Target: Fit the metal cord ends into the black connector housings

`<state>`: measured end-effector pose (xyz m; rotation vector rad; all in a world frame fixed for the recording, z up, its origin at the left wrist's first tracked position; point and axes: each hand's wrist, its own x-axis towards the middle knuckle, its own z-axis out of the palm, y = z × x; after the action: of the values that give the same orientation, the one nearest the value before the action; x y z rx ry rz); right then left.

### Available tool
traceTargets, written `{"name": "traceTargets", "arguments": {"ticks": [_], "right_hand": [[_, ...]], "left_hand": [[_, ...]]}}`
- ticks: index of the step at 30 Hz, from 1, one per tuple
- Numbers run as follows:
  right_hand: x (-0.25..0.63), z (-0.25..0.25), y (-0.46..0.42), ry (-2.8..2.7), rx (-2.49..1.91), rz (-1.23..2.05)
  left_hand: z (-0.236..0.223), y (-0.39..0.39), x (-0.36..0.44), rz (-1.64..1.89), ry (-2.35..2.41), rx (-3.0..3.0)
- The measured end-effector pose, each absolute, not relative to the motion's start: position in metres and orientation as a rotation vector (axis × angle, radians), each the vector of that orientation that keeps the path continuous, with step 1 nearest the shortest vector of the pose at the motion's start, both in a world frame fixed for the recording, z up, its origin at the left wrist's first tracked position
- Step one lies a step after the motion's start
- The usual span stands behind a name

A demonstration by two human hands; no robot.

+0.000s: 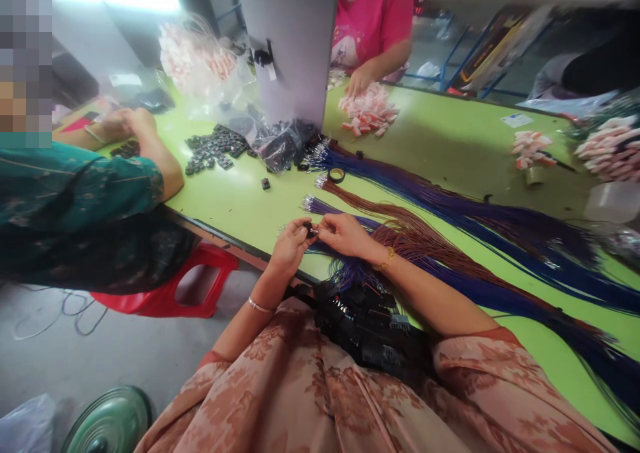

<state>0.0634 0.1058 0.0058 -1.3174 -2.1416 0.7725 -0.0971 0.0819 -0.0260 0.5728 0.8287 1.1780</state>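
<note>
My left hand (291, 248) pinches a small black connector (310, 229) above the front edge of the green table. Close beside it, my right hand (347, 236) has its fingers pressed together at the connector's right side, where a bit of silvery metal shows; it seems to grip a wire end, but the wire itself is mostly hidden. Purple wires (317, 205) with metal tips lie just behind my hands, and a bundle of brown wires (360, 203) runs past them to the right. In my lap rests a pile of black connectors (375, 326) with wires attached.
A heap of black connectors (217, 148) and a plastic bag (280, 143) sit at the back left. A roll of tape (337, 174) lies by blue wires (425, 200). Co-workers sit left and across, near pink-white bundles (370, 110). A red stool (200, 283) stands left.
</note>
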Motion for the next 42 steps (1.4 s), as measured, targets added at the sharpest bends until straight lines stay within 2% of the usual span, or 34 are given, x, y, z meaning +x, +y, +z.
{"name": "traceTargets", "arguments": {"ticks": [42], "right_hand": [[0.0585,0.0007,0.1057,-2.158,-1.286,0.780]], "left_hand": [[-0.0360,0.0792,-0.0929,1.220,0.922,0.676]]}}
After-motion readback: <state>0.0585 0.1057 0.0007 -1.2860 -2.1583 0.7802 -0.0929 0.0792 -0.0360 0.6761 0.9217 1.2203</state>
